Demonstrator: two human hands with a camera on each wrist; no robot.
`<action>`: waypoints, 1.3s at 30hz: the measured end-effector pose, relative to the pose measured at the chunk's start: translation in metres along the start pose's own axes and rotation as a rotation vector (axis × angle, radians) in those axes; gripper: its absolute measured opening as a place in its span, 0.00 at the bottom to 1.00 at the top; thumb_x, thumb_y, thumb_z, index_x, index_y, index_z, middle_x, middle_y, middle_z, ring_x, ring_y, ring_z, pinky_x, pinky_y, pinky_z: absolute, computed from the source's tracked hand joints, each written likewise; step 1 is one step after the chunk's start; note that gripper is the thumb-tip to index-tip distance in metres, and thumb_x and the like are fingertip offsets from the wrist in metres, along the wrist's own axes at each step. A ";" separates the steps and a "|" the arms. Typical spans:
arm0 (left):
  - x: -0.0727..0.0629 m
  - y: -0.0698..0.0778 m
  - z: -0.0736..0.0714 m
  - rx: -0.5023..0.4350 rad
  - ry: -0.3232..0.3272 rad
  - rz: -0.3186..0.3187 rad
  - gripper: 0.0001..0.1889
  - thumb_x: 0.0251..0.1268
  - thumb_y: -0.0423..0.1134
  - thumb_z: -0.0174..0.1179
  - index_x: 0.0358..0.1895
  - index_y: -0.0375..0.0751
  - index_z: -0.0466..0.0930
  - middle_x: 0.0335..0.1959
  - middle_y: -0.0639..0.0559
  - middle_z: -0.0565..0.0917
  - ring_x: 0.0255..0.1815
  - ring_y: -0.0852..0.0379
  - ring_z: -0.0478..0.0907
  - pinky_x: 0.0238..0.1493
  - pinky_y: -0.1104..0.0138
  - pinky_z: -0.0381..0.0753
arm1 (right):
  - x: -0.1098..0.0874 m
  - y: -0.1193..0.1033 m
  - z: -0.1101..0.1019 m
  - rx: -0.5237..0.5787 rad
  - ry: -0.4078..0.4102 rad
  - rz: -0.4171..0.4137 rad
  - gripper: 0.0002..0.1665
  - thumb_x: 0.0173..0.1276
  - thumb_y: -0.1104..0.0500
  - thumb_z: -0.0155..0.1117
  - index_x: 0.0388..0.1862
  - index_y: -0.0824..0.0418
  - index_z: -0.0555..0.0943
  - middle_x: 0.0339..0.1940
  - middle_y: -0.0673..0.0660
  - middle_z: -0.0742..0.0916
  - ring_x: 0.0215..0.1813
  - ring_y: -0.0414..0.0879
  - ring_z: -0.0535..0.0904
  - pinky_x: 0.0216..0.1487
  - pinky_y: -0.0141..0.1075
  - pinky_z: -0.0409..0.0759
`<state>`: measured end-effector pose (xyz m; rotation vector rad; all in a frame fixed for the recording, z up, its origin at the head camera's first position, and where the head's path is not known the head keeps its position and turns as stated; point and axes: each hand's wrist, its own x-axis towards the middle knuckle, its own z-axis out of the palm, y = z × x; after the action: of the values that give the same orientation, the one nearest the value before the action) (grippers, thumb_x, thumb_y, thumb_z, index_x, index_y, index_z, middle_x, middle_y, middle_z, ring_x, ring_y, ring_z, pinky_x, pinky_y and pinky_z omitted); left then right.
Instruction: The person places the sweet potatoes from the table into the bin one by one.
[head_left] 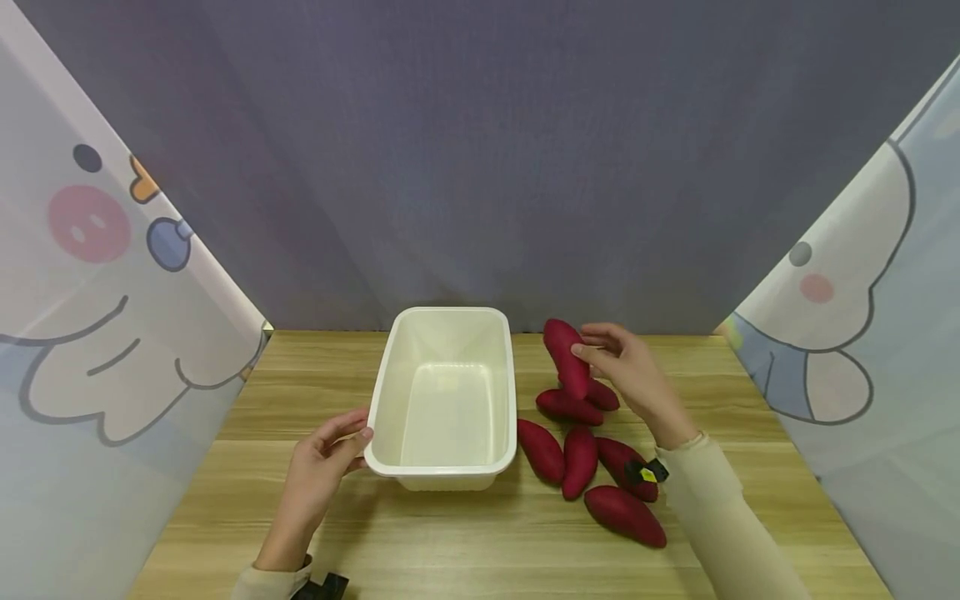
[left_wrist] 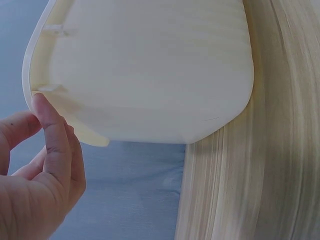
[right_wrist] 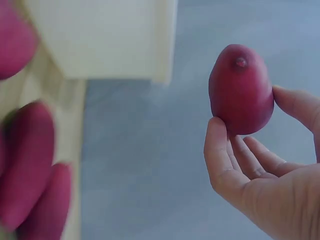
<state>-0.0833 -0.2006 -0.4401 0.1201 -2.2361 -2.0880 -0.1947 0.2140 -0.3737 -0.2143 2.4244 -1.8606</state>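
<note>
A purple-red sweet potato (head_left: pixel 562 350) is held up in my right hand (head_left: pixel 633 375), above the back of a loose group of sweet potatoes. In the right wrist view, thumb and fingers pinch the sweet potato (right_wrist: pixel 240 92) from both sides, one end facing the camera. My left hand (head_left: pixel 315 471) grips the left rim of a cream-white plastic basin (head_left: pixel 448 417), its thumb at the edge and fingers beneath. The left wrist view shows the outer wall of the basin (left_wrist: pixel 150 75) with fingertips at its lip. Nothing lies inside the basin.
Several more sweet potatoes lie right of the basin, among them a front one (head_left: pixel 625 517) and a slim one (head_left: pixel 580 462). A wood-grain table (head_left: pixel 450 550) carries everything. Behind it hangs a grey cloth (head_left: pixel 480 167); cartoon-printed curtains (head_left: pixel 900 467) flank both sides.
</note>
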 end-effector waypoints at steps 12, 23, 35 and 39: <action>0.003 -0.001 0.003 -0.010 0.004 0.016 0.21 0.69 0.34 0.65 0.61 0.28 0.77 0.53 0.38 0.80 0.44 0.54 0.83 0.40 0.63 0.88 | 0.066 -0.059 0.086 0.026 -0.080 -0.044 0.29 0.67 0.56 0.71 0.62 0.68 0.76 0.52 0.61 0.83 0.52 0.53 0.81 0.43 0.42 0.87; 0.003 -0.003 0.007 -0.005 0.000 0.021 0.20 0.69 0.34 0.65 0.61 0.29 0.78 0.54 0.35 0.80 0.42 0.55 0.84 0.39 0.64 0.88 | 0.092 -0.058 0.150 0.044 -0.105 0.065 0.26 0.67 0.58 0.71 0.58 0.70 0.77 0.50 0.62 0.85 0.47 0.53 0.84 0.39 0.41 0.88; 0.002 -0.002 0.009 -0.018 0.001 0.013 0.20 0.69 0.34 0.65 0.60 0.29 0.78 0.53 0.35 0.80 0.42 0.52 0.84 0.39 0.63 0.88 | 0.095 -0.029 0.174 -0.216 -0.109 0.077 0.28 0.65 0.56 0.72 0.59 0.69 0.77 0.51 0.64 0.85 0.48 0.52 0.84 0.36 0.34 0.87; 0.000 -0.001 0.010 -0.019 0.007 0.015 0.20 0.69 0.34 0.65 0.60 0.29 0.78 0.53 0.36 0.81 0.41 0.53 0.85 0.38 0.63 0.88 | 0.094 -0.024 0.174 -0.238 -0.119 0.073 0.28 0.65 0.56 0.71 0.59 0.69 0.77 0.50 0.63 0.85 0.44 0.50 0.85 0.34 0.34 0.86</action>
<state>-0.0847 -0.1904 -0.4415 0.1085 -2.2051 -2.0978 -0.2606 0.0270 -0.3931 -0.2402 2.5295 -1.4836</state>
